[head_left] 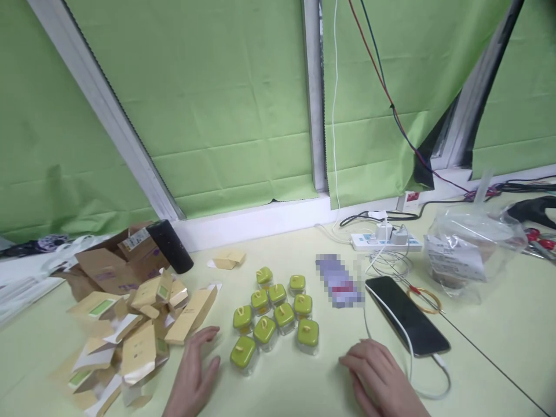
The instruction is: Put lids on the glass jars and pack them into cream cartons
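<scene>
Several small clear jars with rounded green lids (264,330) stand upright in a loose cluster on the pale table. Each lid carries a small yellowish loop on top. Left of the cluster is my left hand (194,370), open, with thumb and fingers apart and nothing between them. It is close to a tan cardboard box (191,315) and the nearest jar. To the right of the jars, my right hand (377,373) hovers at the table with fingers loosely bent and the thumb apart, holding nothing. A black phone (408,315) with a white cable lies just beyond it.
Opened tan boxes (143,347) pile up at the left, before a brown carton (117,263) and a black cylinder (170,246). A power strip (386,242), coiled cables and a clear plastic bag (460,252) lie at the right. Green curtains (226,104) hang behind.
</scene>
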Motion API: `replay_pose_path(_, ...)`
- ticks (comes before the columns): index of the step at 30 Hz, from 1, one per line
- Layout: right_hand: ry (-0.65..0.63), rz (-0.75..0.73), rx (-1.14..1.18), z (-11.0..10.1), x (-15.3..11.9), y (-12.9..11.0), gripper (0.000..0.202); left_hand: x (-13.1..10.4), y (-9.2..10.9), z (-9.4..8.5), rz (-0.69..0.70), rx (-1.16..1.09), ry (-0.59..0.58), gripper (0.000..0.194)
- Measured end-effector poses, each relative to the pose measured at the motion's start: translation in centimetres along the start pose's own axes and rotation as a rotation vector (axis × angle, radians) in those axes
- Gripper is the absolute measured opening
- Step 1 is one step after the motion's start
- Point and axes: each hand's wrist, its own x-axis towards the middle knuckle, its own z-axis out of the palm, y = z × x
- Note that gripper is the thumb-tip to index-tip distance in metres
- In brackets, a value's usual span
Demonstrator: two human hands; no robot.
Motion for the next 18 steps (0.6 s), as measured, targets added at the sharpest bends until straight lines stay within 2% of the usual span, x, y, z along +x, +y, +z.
replay_pose_path(2, -0.046, 0.019, 0.003, -0.6, -0.2, 0.1, 0.032, -0.9, 0.2, 0.5, -0.02, -0.03, -0.078, 0.05)
replay_pose_path(5, -0.07, 0.015, 0.003, -1.0, 0.2, -0.5, 0.031, -1.9, 1.3, 1.5, -0.182, -0.015, -0.21, 0.066)
replay_pose_path(7, -0.108, 0.024, 0.019, -0.9, 1.6, -1.7, 0.028, -1.9, 2.3, 1.9, -0.262, -0.025, -0.258, 0.063)
replay_pose_path(9, -0.173, 0.057, 0.06, -0.3, 3.9, -3.6, 0.022, -1.6, 3.1, 2.0, -0.245, -0.078, -0.305, 0.062)
replay_pose_path(11, -0.251, 0.11, 0.106, 1.0, 6.6, -5.9, 0.013, -1.2, 3.4, 1.7, -0.183, -0.116, -0.357, 0.06)
replay_pose_path(14, -0.333, 0.173, 0.086, 3.9, 10.1, -8.8, 0.017, -0.9, 3.1, 1.4, -0.104, -0.122, -0.41, 0.049)
replay_pose_path(18, -0.424, 0.17, 0.05, 7.8, 12.1, -10.8, 0.016, -1.1, 2.2, 0.9, -0.079, -0.042, -0.457, 0.043)
